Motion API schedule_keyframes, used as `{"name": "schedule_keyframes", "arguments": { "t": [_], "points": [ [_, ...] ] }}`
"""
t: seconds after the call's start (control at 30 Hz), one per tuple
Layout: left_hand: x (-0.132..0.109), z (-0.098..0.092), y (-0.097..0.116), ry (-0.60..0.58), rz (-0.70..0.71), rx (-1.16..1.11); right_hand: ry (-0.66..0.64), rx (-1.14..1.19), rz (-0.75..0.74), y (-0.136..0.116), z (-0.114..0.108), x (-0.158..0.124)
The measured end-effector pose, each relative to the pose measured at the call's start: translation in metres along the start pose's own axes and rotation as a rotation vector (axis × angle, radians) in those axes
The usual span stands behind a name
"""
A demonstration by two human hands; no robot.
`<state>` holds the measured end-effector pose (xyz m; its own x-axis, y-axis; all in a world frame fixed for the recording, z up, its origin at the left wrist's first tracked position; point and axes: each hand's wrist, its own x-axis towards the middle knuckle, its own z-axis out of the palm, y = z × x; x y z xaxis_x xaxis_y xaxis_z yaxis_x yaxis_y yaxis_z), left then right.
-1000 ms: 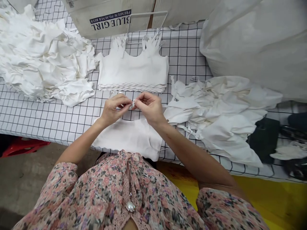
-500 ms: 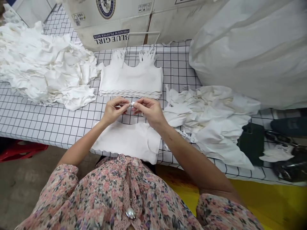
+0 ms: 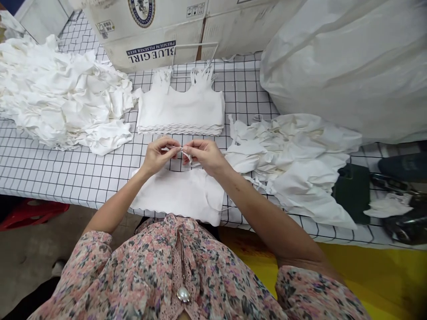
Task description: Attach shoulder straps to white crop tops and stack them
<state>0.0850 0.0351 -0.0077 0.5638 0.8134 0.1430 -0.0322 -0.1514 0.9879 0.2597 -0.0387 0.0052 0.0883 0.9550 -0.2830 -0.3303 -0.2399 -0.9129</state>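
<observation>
A white camisole (image 3: 176,195) lies flat at the table's near edge, below my hands. Its thin white strap (image 3: 187,156) is raised off the cloth and pinched between my fingertips. My left hand (image 3: 159,154) is closed on the strap from the left, thumb against forefinger. Facing it, almost touching, my right hand (image 3: 205,155) pinches the same strap from the right. Just beyond both hands sits a neat stack of white camisoles (image 3: 182,109), with their straps bunched at the far end. My fingers hide the detail of the pinched spot.
Loose white garments are heaped at the left (image 3: 63,95) and at the right (image 3: 293,160). A thin white wire frame (image 3: 196,45) stands at the stack's far end, before a cardboard box (image 3: 150,35). A large white bag (image 3: 343,71) bulges at the back right. Checked cloth (image 3: 110,175) covers the table.
My right fingers have shifted slightly on the strap, and a loose piece of it now hangs below them. The view has moved a little. A dark leg and shoe now show at lower left.
</observation>
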Motion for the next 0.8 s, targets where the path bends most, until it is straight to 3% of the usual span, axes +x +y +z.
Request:
{"name": "schedule_keyframes", "arguments": {
  "t": [0.17,0.43,0.5,0.67,0.8],
  "points": [
    [-0.003,0.005,-0.008,0.024,-0.078,-0.112,0.069,0.076,0.026,0.012,0.0,0.004],
    [-0.009,0.007,-0.016,0.079,0.357,0.293,0.177,0.221,-0.014,0.031,0.013,0.017],
    [-0.009,0.007,-0.02,0.104,0.409,0.355,0.189,0.247,-0.027,0.035,0.017,0.021],
    [-0.008,0.008,-0.021,0.223,0.312,0.249,0.186,0.256,-0.078,0.034,0.02,0.023],
    [-0.006,0.005,-0.014,0.201,0.3,0.244,0.185,0.198,-0.11,0.026,0.013,0.019]
  ]
}}
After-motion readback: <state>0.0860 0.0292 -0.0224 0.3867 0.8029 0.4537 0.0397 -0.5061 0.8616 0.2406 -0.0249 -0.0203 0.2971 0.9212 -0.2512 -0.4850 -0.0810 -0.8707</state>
